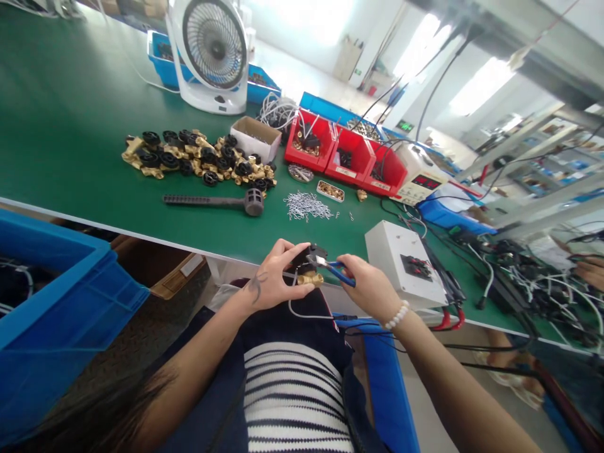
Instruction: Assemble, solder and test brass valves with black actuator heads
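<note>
My left hand is closed around a brass valve with a black housing on top, just off the table's front edge. A thin grey cable hangs from this part. In my right hand are blue-handled pliers, their jaws against the black housing. Whether the jaws grip anything is too small to tell. Beyond my hands on the green table lies a pile of small metal clips. Left of it rests a dark mallet, in front of a heap of brass valves with black knobs.
A white fan and a cardboard box stand farther back. Red bins hold small parts. To the right are a grey control box, a power supply and tangled cables. A blue crate stands left. Another person's hand shows far right.
</note>
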Action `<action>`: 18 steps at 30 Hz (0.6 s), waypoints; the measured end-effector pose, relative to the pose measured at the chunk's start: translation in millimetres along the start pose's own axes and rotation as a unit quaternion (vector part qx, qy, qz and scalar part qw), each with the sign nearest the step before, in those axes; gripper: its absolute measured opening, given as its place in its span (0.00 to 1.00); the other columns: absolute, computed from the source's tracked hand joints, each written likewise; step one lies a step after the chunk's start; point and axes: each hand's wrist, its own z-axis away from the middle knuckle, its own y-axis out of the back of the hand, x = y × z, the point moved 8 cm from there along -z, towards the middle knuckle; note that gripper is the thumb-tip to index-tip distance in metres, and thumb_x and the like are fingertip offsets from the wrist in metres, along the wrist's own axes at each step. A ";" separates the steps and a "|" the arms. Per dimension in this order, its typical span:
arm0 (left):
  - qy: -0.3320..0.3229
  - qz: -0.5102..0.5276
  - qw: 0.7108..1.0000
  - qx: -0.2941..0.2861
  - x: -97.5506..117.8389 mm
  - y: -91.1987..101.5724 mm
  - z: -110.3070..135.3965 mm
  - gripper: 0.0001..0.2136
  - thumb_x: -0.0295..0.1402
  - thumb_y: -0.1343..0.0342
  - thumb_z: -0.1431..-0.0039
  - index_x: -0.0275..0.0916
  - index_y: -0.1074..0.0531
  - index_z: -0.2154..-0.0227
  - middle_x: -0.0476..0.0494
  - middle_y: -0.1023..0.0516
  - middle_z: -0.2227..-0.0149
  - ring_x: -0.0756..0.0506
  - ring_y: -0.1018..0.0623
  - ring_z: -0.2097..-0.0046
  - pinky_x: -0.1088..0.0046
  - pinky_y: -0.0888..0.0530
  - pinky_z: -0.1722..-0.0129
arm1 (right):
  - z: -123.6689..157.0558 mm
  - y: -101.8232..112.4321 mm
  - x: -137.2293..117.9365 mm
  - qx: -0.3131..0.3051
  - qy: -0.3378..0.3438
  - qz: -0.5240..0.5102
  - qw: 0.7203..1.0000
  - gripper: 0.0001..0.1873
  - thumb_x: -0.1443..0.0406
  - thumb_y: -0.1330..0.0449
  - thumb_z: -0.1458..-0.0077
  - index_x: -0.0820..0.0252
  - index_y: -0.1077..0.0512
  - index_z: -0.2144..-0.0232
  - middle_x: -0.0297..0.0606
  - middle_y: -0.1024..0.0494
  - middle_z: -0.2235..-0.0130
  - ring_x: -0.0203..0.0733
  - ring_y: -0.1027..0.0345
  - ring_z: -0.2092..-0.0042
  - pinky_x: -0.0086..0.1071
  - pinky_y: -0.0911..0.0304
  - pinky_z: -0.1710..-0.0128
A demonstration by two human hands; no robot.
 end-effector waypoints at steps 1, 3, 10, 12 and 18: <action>0.000 -0.001 1.000 -0.001 0.3 -0.4 -0.2 0.33 0.36 0.34 0.52 0.43 0.34 0.40 0.43 0.37 0.55 0.41 0.30 0.49 0.58 0.22 0.50 | -0.7 1.2 -0.2 0.000 0.003 0.000 1.000 0.05 0.68 0.44 0.46 0.56 0.29 0.67 0.35 0.28 0.72 0.40 0.34 0.72 0.32 0.39 0.72; 0.000 0.000 1.000 -0.001 0.0 -0.6 -0.4 0.34 0.36 0.34 0.52 0.42 0.34 0.40 0.43 0.37 0.54 0.41 0.30 0.50 0.58 0.21 0.50 | -0.5 18.0 4.7 0.093 -0.026 -0.010 0.995 0.06 0.66 0.45 0.43 0.56 0.29 0.64 0.37 0.27 0.68 0.42 0.32 0.69 0.34 0.37 0.68; 0.001 0.006 1.000 0.004 -2.9 0.9 -0.2 0.33 0.36 0.35 0.51 0.44 0.35 0.40 0.44 0.37 0.54 0.41 0.30 0.49 0.58 0.21 0.51 | 4.6 -3.0 6.8 -0.009 -0.044 -0.005 0.999 0.05 0.69 0.44 0.49 0.54 0.31 0.68 0.35 0.28 0.72 0.41 0.35 0.73 0.32 0.40 0.73; -0.002 0.008 1.000 0.005 -2.8 0.4 -0.5 0.33 0.36 0.35 0.52 0.43 0.35 0.40 0.44 0.37 0.54 0.41 0.30 0.50 0.58 0.21 0.51 | 3.4 -0.1 6.5 -0.022 -0.035 0.018 0.999 0.06 0.69 0.45 0.47 0.55 0.30 0.67 0.36 0.27 0.71 0.42 0.33 0.71 0.33 0.39 0.70; 0.000 0.009 1.000 0.005 -2.9 -0.6 -0.5 0.33 0.36 0.34 0.52 0.42 0.34 0.41 0.43 0.37 0.55 0.42 0.30 0.50 0.59 0.21 0.51 | 15.8 33.5 20.0 0.237 -0.112 -0.030 0.965 0.09 0.63 0.49 0.41 0.58 0.33 0.59 0.35 0.30 0.70 0.40 0.35 0.72 0.33 0.39 0.72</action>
